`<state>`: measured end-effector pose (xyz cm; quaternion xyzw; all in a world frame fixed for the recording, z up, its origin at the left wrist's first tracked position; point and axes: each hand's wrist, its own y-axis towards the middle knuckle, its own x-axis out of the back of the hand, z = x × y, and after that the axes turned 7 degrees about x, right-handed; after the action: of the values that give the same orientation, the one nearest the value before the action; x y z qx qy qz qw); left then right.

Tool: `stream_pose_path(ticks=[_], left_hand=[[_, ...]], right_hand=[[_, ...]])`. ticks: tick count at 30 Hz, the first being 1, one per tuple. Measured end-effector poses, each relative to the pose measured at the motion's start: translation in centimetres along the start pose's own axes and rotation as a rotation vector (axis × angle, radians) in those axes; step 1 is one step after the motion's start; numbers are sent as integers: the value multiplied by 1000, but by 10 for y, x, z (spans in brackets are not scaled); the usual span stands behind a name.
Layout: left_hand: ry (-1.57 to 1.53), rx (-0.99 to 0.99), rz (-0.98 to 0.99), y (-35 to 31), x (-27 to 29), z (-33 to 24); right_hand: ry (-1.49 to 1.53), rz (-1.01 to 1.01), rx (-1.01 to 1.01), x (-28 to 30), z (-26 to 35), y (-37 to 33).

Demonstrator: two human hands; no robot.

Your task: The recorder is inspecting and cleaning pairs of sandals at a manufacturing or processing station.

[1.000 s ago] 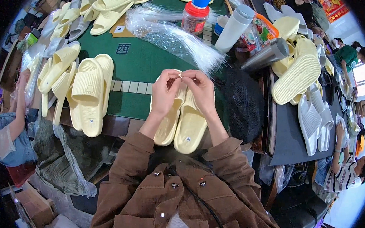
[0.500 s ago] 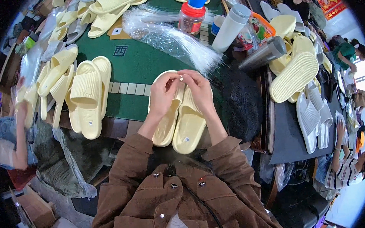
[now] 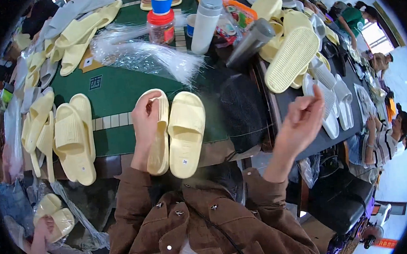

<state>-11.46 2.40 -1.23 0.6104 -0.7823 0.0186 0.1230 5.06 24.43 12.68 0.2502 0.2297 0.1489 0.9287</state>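
Two pale yellow slippers lie side by side at the near edge of the green table mat, close in front of me. My left hand (image 3: 146, 123) is wrapped round the strap area of the left slipper (image 3: 160, 153), covering much of its upper part. The right slipper (image 3: 187, 135) is untouched, sole down, with a small label on its heel. Well away to the right, my right hand (image 3: 303, 123) is raised in the air, index finger stretched and the others partly bent. Nothing shows in it. Behind it lie white slippers (image 3: 344, 97).
Beyond the pair lies a bundle of clear plastic strands (image 3: 148, 56). A red-lidded jar (image 3: 161, 29), a white bottle (image 3: 206, 24) and a grey tumbler (image 3: 250, 42) stand farther back. Yellow slippers (image 3: 74, 144) stand at left. A co-worker's hand (image 3: 44, 230) holds bagged slippers at lower left.
My hands, together over the pair before, have parted: the right swung right, the left went onto the left slipper. The view has turned right. At left, a co-worker's hand now shows lower, with bagged slippers.
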Motion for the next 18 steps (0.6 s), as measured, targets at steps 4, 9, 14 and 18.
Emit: stream_pose_path(ticks=[4,9,14,18], left_hand=[[22,-47,7,1,-1,1],[71,-86,-3,0,-1,0],[63,-120,-1,1,-3,3],[93,-135,-29,2,2,6]], right_hand=[[-140,79,-43,48,-21,46],[-889,296,96,98,-105,72],[-525,418,-150,96,-137,73],[-180,202,-383,95,-117,74]])
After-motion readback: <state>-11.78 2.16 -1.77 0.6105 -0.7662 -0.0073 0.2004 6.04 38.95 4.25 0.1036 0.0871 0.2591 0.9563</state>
